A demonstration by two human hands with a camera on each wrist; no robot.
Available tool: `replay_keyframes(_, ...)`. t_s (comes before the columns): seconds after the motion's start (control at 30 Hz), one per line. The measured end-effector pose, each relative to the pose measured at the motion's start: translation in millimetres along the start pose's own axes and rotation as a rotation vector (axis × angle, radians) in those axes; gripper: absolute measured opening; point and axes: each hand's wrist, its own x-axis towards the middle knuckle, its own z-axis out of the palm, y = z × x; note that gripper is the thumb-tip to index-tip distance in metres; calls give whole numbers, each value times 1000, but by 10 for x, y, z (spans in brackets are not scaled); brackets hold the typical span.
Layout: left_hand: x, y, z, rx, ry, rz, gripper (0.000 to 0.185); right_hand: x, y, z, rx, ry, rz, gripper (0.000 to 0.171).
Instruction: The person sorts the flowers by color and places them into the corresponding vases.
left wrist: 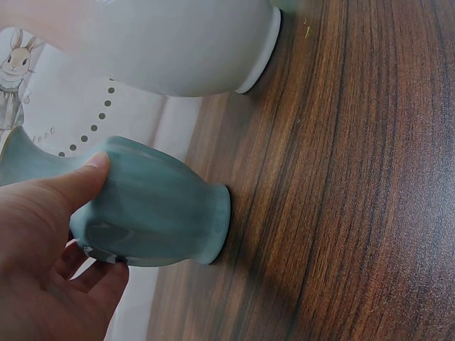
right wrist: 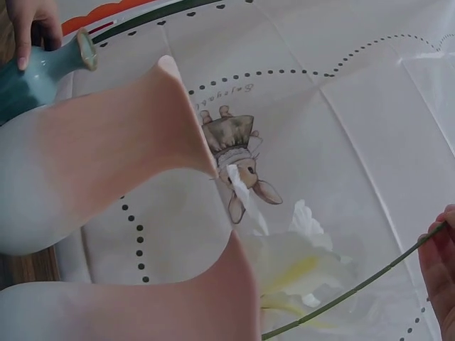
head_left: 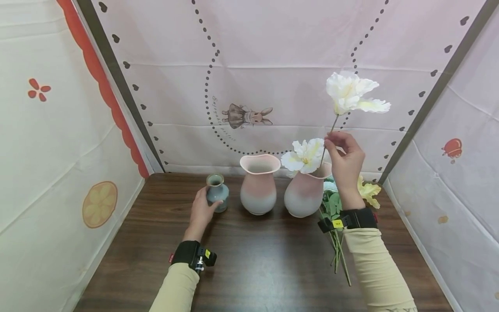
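The right hand (head_left: 345, 162) pinches the thin stem (head_left: 328, 136) of a white flower (head_left: 352, 93) between fingertips and thumb, holding the bloom high above the right pink vase (head_left: 306, 195), so the stem hangs toward its mouth beside the flower (head_left: 304, 157) already there. The left hand (head_left: 200, 212) curls round the small blue vase (head_left: 216, 193), apparently steadying it on the table (head_left: 253, 260), left of the empty pink vase (head_left: 259, 184); more stems (head_left: 337, 249) lie by the right wrist.

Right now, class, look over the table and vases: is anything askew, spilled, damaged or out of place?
Nothing is spilled or broken. All three vases stand upright. The one loose spot: a bundle of flower stems lies flat on the table beside the right pink vase, not in any vase. The left hand holds the small blue vase; the right hand pinches a white flower's stem.
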Motion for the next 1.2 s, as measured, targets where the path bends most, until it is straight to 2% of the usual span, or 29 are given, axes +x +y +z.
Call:
replay_keyframes(0.33, -6, 7, 10, -7, 6, 2, 76, -53, 105, -35, -78, -53, 50, 19)
replay_keyframes(0.53, 3, 7, 11, -5, 4, -10, 76, -88, 145, -78, -164, -78, 68, 21)
replay_keyframes(0.93, 20, 2, 5, -9, -7, -12, 76, -204, 305, -234, -238, -63, 155, 19)
replay_keyframes(1.2, 34, -9, 19, 0, -5, -15, 77, -283, 506, -409, -285, -1, 216, 22)
